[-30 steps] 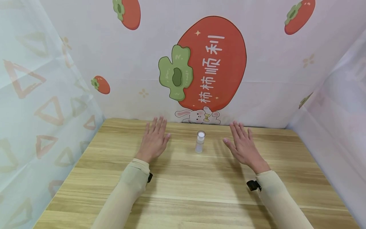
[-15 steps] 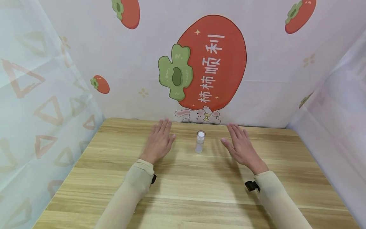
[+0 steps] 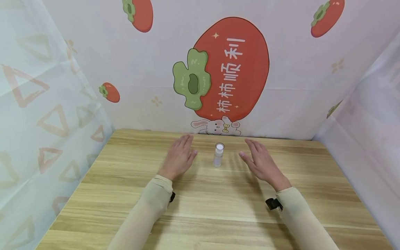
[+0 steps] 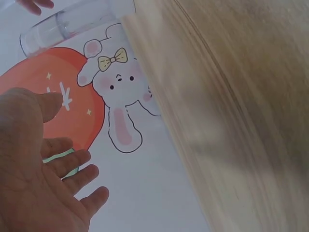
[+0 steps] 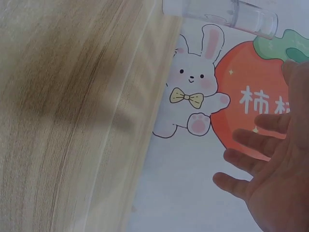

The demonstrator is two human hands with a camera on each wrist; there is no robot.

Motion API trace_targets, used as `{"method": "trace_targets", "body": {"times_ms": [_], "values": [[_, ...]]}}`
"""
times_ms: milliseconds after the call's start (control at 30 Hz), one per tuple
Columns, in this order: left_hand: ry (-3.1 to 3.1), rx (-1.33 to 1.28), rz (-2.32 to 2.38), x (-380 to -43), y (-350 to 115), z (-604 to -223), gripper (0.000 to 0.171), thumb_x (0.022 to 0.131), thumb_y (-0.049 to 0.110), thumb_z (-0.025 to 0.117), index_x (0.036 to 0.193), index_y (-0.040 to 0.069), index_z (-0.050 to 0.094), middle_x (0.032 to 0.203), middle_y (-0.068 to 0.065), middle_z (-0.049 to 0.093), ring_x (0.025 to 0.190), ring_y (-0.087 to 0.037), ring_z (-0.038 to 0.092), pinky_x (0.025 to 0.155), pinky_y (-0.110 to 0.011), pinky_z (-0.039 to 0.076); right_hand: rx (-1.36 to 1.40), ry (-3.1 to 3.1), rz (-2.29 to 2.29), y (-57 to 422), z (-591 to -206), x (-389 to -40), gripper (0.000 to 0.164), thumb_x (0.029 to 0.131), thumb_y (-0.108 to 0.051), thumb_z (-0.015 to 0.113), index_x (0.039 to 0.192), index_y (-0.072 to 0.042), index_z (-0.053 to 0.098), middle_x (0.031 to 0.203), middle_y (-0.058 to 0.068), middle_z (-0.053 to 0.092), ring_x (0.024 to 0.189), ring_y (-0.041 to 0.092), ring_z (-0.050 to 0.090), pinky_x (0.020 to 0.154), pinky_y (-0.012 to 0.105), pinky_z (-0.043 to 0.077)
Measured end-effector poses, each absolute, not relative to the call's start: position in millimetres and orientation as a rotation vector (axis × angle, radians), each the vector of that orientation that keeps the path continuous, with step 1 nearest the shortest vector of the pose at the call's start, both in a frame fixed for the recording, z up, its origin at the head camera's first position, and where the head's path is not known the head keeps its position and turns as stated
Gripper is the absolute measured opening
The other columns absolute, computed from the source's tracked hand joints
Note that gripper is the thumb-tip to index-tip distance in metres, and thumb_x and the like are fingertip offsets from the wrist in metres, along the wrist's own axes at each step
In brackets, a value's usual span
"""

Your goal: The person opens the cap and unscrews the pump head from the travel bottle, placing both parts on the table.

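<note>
A small clear bottle (image 3: pixel 217 158) with a white top under a transparent cap stands upright on the wooden table (image 3: pixel 215 205), between the two hands. To its left is my left hand (image 3: pixel 177 158), held over the table with fingers relaxed and thumb apart. My right hand (image 3: pixel 264 162) is on the other side, its fingers also loosely extended. Neither hand touches the bottle. The left wrist view shows the see-through bottle (image 4: pixel 72 24) beyond the left hand (image 4: pixel 34 164), whose palm holds nothing. In the right wrist view the right hand (image 5: pixel 277 169) is likewise empty, near the bottle (image 5: pixel 227 13).
Behind the table rises a white cloth backdrop (image 3: pixel 140 69) printed with a large red persimmon (image 3: pixel 243 69) and a rabbit (image 3: pixel 215 127). Pale cloth walls (image 3: pixel 28 132) border the left and right sides. A black strap device (image 3: pixel 273 204) sits on the right wrist.
Both hands have moved inward toward the bottle, the left one farther to the right, and slightly back toward the person. Their fingers are a little more bent. The bottle has stayed in place.
</note>
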State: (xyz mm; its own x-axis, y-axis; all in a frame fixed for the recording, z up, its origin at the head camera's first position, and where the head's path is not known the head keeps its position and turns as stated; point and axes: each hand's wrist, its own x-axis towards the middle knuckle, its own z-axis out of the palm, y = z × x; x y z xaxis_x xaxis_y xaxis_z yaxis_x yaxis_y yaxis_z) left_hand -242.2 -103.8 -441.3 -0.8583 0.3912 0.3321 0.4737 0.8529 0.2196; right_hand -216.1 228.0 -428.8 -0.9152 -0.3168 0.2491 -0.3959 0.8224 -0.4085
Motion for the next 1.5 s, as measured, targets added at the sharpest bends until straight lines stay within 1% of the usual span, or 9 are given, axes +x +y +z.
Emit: {"method": "trace_targets", "body": {"times_ms": [233, 500, 767, 1000, 1167, 1500], "values": [[-2.724, -0.679, -0.465, -241.2, -96.0, -443.9, 0.060, 0.105, 0.029, 0.056, 0.150, -0.006, 0.040, 0.152, -0.024, 0.043, 0.142, -0.038, 0.039, 0.118, -0.051, 0.029, 0.544, -2.844, 0.722, 224.1, -428.2, -215.1, 0.067, 0.108, -0.049, 0.042, 0.155, -0.002, 0.034, 0.153, 0.024, 0.040, 0.143, 0.043, 0.032, 0.115, 0.061, 0.026], [-2.752, -0.681, -0.521, -238.6, -85.6, -443.8, 0.058, 0.103, 0.027, 0.060, 0.148, -0.004, 0.043, 0.150, -0.022, 0.047, 0.140, -0.038, 0.043, 0.117, -0.049, 0.032, 0.540, -2.848, 0.733, 220.7, -427.7, -214.8, 0.067, 0.108, -0.050, 0.041, 0.154, -0.002, 0.035, 0.151, 0.025, 0.041, 0.141, 0.044, 0.035, 0.113, 0.062, 0.029], [-2.779, -0.686, -0.634, -236.5, -75.3, -443.8, 0.057, 0.103, 0.025, 0.061, 0.149, -0.004, 0.043, 0.150, -0.023, 0.046, 0.140, -0.038, 0.042, 0.117, -0.049, 0.030, 0.545, -2.853, 0.750, 218.0, -426.8, -214.2, 0.066, 0.108, -0.050, 0.041, 0.154, -0.003, 0.036, 0.150, 0.024, 0.042, 0.140, 0.044, 0.037, 0.112, 0.061, 0.031], [-2.771, -0.717, -0.699, -235.1, -67.2, -446.1, 0.058, 0.102, 0.024, 0.062, 0.149, -0.004, 0.042, 0.148, -0.024, 0.048, 0.138, -0.039, 0.044, 0.116, -0.048, 0.032, 0.546, -2.871, 0.758, 214.6, -426.6, -214.0, 0.067, 0.108, -0.051, 0.040, 0.154, -0.003, 0.036, 0.149, 0.024, 0.043, 0.140, 0.044, 0.037, 0.112, 0.062, 0.031], [-2.785, -0.713, -0.781, -234.8, -61.1, -446.4, 0.058, 0.103, 0.023, 0.061, 0.150, -0.004, 0.041, 0.150, -0.024, 0.046, 0.141, -0.039, 0.042, 0.117, -0.049, 0.031, 0.540, -2.877, 0.757, 213.1, -426.6, -213.7, 0.068, 0.108, -0.051, 0.040, 0.154, -0.002, 0.036, 0.149, 0.024, 0.043, 0.140, 0.043, 0.037, 0.112, 0.061, 0.031], [-2.850, -0.672, -0.864, -233.6, -51.2, -448.8, 0.061, 0.104, 0.030, 0.059, 0.154, 0.002, 0.038, 0.155, -0.019, 0.042, 0.144, -0.034, 0.037, 0.116, -0.049, 0.032, 0.540, -2.876, 0.771, 211.7, -426.1, -212.9, 0.068, 0.107, -0.052, 0.041, 0.154, -0.002, 0.036, 0.149, 0.023, 0.044, 0.140, 0.043, 0.037, 0.112, 0.061, 0.031]]}}
